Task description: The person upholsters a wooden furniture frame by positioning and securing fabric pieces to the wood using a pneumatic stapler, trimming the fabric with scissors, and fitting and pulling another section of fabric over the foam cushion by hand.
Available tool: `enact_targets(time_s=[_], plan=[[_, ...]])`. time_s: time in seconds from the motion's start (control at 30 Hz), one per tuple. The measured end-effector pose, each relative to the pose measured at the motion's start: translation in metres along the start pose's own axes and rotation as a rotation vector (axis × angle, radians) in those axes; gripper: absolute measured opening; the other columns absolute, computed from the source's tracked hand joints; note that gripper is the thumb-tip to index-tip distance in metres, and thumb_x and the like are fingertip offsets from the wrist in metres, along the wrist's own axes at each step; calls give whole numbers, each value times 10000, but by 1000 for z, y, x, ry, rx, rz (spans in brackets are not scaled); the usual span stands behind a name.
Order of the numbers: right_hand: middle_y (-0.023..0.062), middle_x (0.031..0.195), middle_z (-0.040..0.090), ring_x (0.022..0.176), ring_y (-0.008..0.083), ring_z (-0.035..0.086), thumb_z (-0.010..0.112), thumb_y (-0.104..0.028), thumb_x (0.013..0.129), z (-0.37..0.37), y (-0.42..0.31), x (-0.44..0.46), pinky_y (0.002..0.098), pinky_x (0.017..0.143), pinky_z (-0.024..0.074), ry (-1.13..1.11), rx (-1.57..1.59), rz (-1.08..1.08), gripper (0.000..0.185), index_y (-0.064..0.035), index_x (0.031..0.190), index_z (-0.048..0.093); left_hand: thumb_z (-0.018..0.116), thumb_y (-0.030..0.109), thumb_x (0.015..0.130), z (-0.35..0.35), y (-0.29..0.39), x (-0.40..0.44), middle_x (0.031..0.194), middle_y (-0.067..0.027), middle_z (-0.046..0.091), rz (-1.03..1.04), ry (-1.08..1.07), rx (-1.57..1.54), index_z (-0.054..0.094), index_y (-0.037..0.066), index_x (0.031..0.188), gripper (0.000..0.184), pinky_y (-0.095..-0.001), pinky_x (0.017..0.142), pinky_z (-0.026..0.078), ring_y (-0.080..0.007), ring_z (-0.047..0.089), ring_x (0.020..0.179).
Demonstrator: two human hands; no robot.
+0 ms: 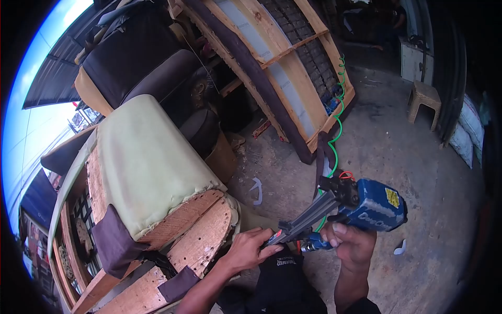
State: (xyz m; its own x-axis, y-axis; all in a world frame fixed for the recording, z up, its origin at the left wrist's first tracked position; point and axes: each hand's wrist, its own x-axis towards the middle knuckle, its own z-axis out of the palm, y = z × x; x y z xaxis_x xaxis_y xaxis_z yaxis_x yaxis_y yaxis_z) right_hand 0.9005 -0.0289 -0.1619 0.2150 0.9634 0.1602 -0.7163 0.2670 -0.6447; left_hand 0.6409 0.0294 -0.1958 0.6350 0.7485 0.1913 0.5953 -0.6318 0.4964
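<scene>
Head view: left hand [248,249] and right hand [354,243] curl round nailer [372,209].

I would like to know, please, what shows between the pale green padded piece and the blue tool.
The head view shows a bent whitish scrap on the concrete floor there and, nearer the blue tool, a dark strip and green hose.

Daylight comes from the left, where the sky [20,104] glows blue and bleaches to white in patches. The pale green cover [151,162] catches it softly, without harsh glare. The concrete floor [387,152] sits in dull, diffuse shade, sinking to near-black past its far edge. Strong fisheye distortion bows the outer lines, and a black round vignette swallows the corners. The blue tool [384,201] is fairly crisp; the distant background looks soft and murky.
</scene>
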Motion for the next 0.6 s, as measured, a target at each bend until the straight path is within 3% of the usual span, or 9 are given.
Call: enact_targets(time_s=[0.1,0.13,0.27,0.3,0.37,0.43,0.47,0.5,0.6], plan=[[95,758,605,580,212,587,659,-7,814,-10,8,69,392,610,505,33,77,63,348,49,1155,621,726,403,948,-1,4,7,790,-208,640,-65,-107,-120,618,-6,965,423,-474,699,505,-401,659,752],[94,778,614,627,212,603,664,-33,821,-17,19,98,387,637,512,34,108,88,333,35,1145,627,735,378,954,-18,16,15,798,-212,639,-253,-271,-169,611,-14,951,411,-466,703,504,-403,644,741],[84,888,644,811,218,644,684,-164,873,-27,73,175,380,751,533,55,46,165,315,-16,1148,640,699,265,994,-39,-22,49,709,-141,622,-499,-100,-387,558,5,1015,296,-382,578,491,-210,634,612],[70,903,657,835,183,660,682,-210,922,-29,82,188,370,797,547,27,81,216,208,-42,1031,627,699,265,994,-40,-26,53,709,-141,622,-500,-103,-382,558,5,1015,296,-382,578,491,-210,634,612],[69,999,677,911,200,670,643,-327,970,-32,93,207,375,842,531,83,-147,293,326,-22,1082,623,678,241,1001,-43,-20,60,702,-159,617,-508,-101,-161,523,9,1093,294,-395,578,500,-231,642,609],[185,795,723,794,306,727,581,-430,1024,-39,91,222,428,760,527,53,-1163,371,493,39,970,722,704,184,973,-40,-22,64,722,-146,605,-514,-7,-199,521,5,1088,281,-372,562,483,-216,616,610],[212,645,677,666,345,726,592,-419,1028,-20,71,219,459,698,534,-69,-1604,254,510,31,848,750,700,181,976,-37,-25,66,743,-176,625,-538,-39,-190,504,4,1104,293,-399,580,499,-265,652,641],[209,648,685,614,367,712,629,-373,1013,-7,61,216,465,646,535,-177,-1697,-32,447,16,826,746,695,177,979,-33,-28,67,764,-206,645,-565,-71,-185,488,2,1120,306,-426,599,515,-315,689,672],[170,621,652,629,385,682,656,-267,985,99,87,281,471,636,537,-528,-1488,-474,311,-19,804,708,674,188,986,-27,-30,73,873,-268,670,-600,-203,-141,446,-6,1129,332,-500,628,548,-444,703,743]])
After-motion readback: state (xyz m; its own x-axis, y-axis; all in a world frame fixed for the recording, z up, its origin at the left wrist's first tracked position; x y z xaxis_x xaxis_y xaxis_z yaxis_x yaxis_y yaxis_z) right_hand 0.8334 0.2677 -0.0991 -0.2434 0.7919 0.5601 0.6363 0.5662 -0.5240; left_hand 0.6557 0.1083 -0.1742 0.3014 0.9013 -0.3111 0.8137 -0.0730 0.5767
